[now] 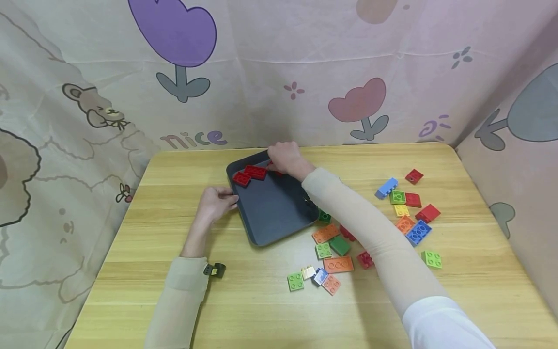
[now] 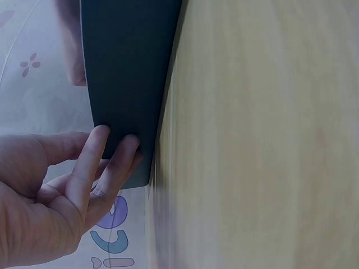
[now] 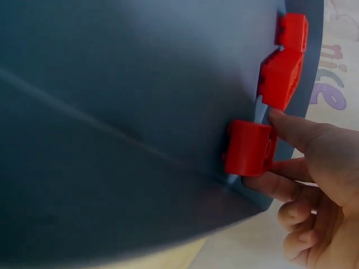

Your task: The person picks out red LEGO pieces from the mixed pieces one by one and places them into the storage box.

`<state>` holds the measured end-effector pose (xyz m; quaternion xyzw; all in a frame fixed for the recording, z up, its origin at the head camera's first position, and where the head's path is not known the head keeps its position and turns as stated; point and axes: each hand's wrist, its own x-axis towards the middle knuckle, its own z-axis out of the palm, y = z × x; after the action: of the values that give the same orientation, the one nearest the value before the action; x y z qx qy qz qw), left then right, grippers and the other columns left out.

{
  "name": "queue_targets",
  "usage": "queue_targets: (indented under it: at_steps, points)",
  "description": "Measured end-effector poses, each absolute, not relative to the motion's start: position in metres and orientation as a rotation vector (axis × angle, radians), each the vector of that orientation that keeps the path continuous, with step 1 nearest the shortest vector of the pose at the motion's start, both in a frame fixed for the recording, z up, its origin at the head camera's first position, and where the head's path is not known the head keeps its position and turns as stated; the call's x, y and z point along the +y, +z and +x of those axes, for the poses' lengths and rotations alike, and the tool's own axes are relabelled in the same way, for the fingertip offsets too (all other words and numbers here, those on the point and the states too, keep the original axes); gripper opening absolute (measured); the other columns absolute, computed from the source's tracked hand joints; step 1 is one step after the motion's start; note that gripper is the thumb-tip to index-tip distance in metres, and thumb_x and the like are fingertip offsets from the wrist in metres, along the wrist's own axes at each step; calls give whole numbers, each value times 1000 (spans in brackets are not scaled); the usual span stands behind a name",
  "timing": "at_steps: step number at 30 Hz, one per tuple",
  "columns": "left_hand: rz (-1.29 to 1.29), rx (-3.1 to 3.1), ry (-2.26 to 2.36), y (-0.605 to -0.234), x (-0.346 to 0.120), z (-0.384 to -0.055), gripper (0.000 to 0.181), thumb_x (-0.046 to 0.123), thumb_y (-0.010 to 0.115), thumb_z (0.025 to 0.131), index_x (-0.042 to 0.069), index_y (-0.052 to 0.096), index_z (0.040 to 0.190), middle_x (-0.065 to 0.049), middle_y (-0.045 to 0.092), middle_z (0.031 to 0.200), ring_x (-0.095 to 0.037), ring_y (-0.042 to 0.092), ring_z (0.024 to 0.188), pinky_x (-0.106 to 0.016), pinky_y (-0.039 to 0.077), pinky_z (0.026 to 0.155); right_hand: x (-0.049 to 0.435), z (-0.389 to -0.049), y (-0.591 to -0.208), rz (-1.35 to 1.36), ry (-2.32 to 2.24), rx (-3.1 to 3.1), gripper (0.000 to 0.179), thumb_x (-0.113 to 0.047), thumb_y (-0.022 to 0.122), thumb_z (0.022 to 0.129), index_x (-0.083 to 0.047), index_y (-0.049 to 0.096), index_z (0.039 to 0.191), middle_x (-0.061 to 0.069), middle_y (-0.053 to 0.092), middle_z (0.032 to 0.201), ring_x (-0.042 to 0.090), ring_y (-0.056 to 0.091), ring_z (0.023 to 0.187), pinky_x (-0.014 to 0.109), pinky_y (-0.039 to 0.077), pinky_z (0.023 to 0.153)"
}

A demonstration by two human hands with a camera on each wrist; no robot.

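A dark grey tray (image 1: 279,208) lies at an angle on the table, towards the back. My left hand (image 1: 214,203) holds its left side; in the left wrist view, fingertips (image 2: 130,141) of that hand lie against the outer wall (image 2: 132,67). Over the tray's far corner, my right hand (image 1: 285,159) pinches a red brick (image 3: 249,148) between thumb and forefinger, down beside the tray wall. Two other red bricks, one smaller (image 1: 241,179) and one longer (image 1: 255,172), sit along the same far side of the tray. From the head, the right hand mostly hides the held brick.
Right of the tray are loose toy bricks: orange (image 1: 338,264), dark green (image 1: 340,245), light green (image 1: 295,281) and white (image 1: 307,272). Farther right lie blue (image 1: 419,232), yellow (image 1: 401,210) and red (image 1: 428,213) ones. A printed cloth (image 1: 270,106) hangs behind the table (image 1: 144,252).
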<state>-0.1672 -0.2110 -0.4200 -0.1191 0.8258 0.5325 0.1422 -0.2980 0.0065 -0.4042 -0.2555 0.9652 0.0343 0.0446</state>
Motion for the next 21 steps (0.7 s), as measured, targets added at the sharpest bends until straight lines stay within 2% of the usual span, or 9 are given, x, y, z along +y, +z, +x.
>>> queue_targets:
  at_steps: [7, 21]
  points:
    - [-343, 2378, 1540, -419, -211, -167, 42, 4, 66, 102, -16, 58, 138, -33, 66, 131, -10, 74, 89, -18, 67, 81, 6, -298, -406, -794, 123, 2952, 39, -51, 70, 99, -14, 69, 87, 4, 68, 83, 22, 63, 76, 39, 57, 65]
    - [-342, 2390, 1534, -419, -210, -167, 40, 3, 66, 102, -16, 59, 137, -34, 66, 131, -13, 75, 92, -18, 67, 81, 7, -298, -405, -792, 130, 2938, 41, -52, 67, 100, -17, 60, 79, 4, 68, 85, 23, 63, 80, 42, 61, 70]
